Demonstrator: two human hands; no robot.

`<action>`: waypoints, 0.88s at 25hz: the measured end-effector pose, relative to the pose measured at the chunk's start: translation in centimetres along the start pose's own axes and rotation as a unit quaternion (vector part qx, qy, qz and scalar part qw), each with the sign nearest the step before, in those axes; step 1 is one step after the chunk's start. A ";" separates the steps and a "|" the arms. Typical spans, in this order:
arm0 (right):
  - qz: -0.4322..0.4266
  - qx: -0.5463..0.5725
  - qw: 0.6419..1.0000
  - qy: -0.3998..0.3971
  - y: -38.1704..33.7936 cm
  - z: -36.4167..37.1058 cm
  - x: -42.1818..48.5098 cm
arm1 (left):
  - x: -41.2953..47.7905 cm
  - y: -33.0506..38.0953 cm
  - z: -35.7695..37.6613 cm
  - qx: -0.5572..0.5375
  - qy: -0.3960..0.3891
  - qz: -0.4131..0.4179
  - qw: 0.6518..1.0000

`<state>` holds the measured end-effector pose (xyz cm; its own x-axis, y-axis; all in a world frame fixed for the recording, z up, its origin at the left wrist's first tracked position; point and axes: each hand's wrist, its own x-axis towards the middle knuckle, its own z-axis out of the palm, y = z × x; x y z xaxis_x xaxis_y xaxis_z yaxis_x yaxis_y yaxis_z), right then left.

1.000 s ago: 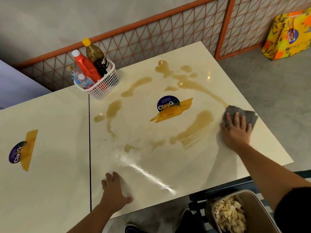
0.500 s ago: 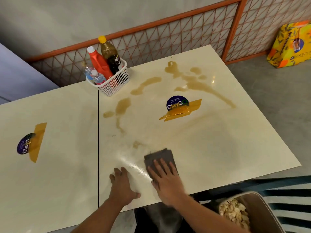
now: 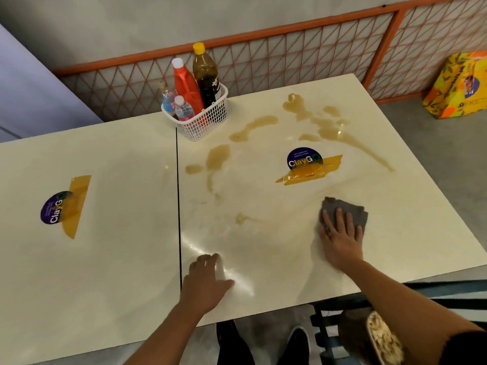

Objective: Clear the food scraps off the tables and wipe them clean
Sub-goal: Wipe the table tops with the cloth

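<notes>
left hand (image 3: 204,279) — palm down, relaxed | right hand (image 3: 341,239) — fingers spread, pressing

Grey cloth (image 3: 342,204) lies flat on brown-streaked, seemingly wet table (image 3: 408,219).

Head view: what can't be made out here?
Cloth: near part hidden under the right hand.
Bin of scraps: mostly covered by the right arm.
Bag: cut off by the right edge.
Sticker small print: too small.
Bottle labels in the basket: blurred.
</notes>
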<state>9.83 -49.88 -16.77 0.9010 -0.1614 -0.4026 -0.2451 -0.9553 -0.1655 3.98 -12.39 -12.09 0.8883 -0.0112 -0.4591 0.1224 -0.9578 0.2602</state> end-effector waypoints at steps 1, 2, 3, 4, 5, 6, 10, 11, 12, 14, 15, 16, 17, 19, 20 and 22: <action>-0.004 0.002 1.000 -0.001 -2.4 0.2 0.2 | -0.1 -0.9 -0.3 -0.010 0.036 0.012 0.999; -0.022 -0.003 1.000 0.001 -5.1 0.9 0.1 | -0.1 -1.9 -0.6 -0.020 0.061 0.016 0.998; -0.051 -0.009 0.999 0.004 -8.2 1.9 -0.3 | -0.1 -3.0 -0.8 -0.030 0.078 0.008 0.996; -0.084 -0.014 0.996 0.010 -11.0 2.8 -1.0 | 0.1 -4.0 -0.9 -0.036 0.091 -0.004 0.995; -0.120 -0.018 0.992 0.017 -13.8 3.8 -2.0 | 0.2 -4.7 -1.1 -0.036 0.100 -0.016 0.994; -0.157 -0.021 0.987 0.025 -16.4 4.9 -3.3 | 0.5 -5.4 -1.3 -0.035 0.107 -0.022 0.993; -0.396 -0.097 0.913 -0.009 -22.3 9.5 -10.5 | 2.2 -8.1 -2.8 -0.024 0.125 -0.033 0.991; -0.449 -0.116 0.886 -0.010 -22.3 10.3 -11.5 | 2.7 -8.7 -3.1 -0.020 0.127 -0.036 0.991; -0.486 -0.132 0.864 -0.010 -22.0 10.9 -11.9 | 3.1 -9.4 -3.3 -0.017 0.128 -0.034 0.991; -0.518 -0.144 0.843 -0.024 -21.4 10.7 -11.2 | 3.7 -10.2 -3.6 -0.015 0.129 -0.018 0.991; -0.522 -0.138 0.841 -0.036 -21.5 10.4 -10.3 | 4.0 -10.6 -3.6 -0.019 0.129 -0.013 0.991; -0.516 -0.133 0.845 -0.043 -21.9 10.0 -9.1 | 4.2 -10.8 -3.8 -0.023 0.126 -0.012 0.992; -0.505 -0.122 0.853 -0.041 -22.6 9.4 -7.6 | 4.3 -11.0 -4.0 -0.023 0.122 -0.017 0.992; -0.465 -0.107 0.878 -0.031 -24.5 7.9 -4.2 | 4.5 -11.4 -4.4 -0.021 0.118 -0.044 0.992; -0.434 -0.103 0.895 -0.020 -25.7 7.3 -2.3 | 4.7 -11.8 -4.7 -0.024 0.117 -0.058 0.991; -0.357 -0.099 0.929 0.011 -27.7 6.0 0.9 | 5.0 -12.4 -5.2 -0.025 0.118 -0.067 0.990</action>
<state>15.29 -22.10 -17.99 0.8161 0.5277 -0.2354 0.4860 -0.8473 -0.2144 9.24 0.94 -13.23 0.9403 0.1883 -0.2834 0.2629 -0.9307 0.2541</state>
